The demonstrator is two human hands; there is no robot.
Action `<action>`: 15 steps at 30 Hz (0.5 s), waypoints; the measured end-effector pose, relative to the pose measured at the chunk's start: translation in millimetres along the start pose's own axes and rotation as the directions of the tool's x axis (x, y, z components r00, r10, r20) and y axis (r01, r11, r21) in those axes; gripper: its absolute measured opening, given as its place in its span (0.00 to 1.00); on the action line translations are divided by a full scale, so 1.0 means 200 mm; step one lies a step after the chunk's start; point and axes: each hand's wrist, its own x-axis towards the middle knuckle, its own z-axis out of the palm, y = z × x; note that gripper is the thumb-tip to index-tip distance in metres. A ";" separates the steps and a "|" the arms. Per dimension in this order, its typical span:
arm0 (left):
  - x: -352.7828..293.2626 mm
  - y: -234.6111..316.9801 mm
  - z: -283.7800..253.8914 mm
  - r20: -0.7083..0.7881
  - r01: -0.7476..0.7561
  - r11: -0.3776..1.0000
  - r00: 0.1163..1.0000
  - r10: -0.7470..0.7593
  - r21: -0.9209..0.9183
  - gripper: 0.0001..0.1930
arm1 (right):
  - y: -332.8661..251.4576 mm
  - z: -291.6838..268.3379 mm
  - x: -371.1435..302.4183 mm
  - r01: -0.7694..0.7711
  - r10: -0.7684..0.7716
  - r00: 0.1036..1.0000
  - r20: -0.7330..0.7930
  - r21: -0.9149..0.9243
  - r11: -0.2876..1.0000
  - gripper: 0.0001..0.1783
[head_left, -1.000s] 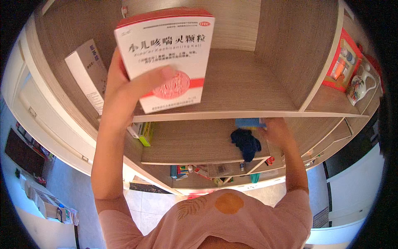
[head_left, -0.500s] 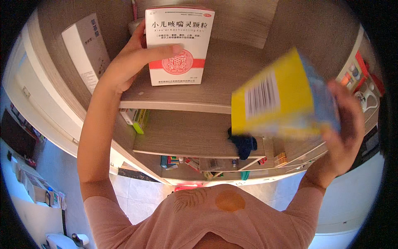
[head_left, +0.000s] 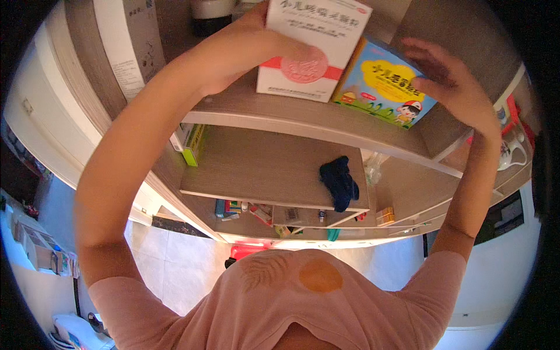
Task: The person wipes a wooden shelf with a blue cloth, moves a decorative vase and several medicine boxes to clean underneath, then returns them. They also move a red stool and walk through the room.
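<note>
My left hand (head_left: 256, 49) grips a white medicine box (head_left: 329, 35) with a red band and a round red emblem, its thumb across the front. This box stands slightly tilted on the upper shelf (head_left: 280, 116). Leaning against its right side is a blue and yellow medicine box (head_left: 373, 87) with a cartoon child on its front. My right hand (head_left: 458, 84) is at that box's upper right edge, thumb on the front and fingers behind the top. Parts of its fingers are hidden or blurred.
A tall pale box (head_left: 137, 46) and a dark-and-white container (head_left: 213, 14) stand at the left of the upper shelf. Below, a dark blue cloth (head_left: 339, 182) hangs over a shelf edge. A green-edged box (head_left: 192, 149) sits left; a white handled item (head_left: 513, 153) is far right.
The blue and yellow box has swung round and come left against the white box, its front now facing me. My left hand and the white box have moved right and farther in.
</note>
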 end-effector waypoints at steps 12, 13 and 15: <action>-0.10 0.00 0.05 -0.016 -0.010 0.995 1.000 0.011 0.097 0.38 | -0.42 0.34 -0.42 0.240 -0.192 0.939 -0.287 0.143 0.960 0.19; -0.18 0.00 0.05 -0.142 -0.067 0.980 0.985 0.095 0.189 0.36 | -0.40 0.31 -0.44 0.349 -0.419 0.887 0.192 0.315 0.883 0.19; -0.31 -0.03 0.07 -0.313 -0.186 0.929 0.905 0.289 0.319 0.31 | -0.37 0.63 -0.33 0.223 -0.295 0.868 0.400 0.218 0.950 0.21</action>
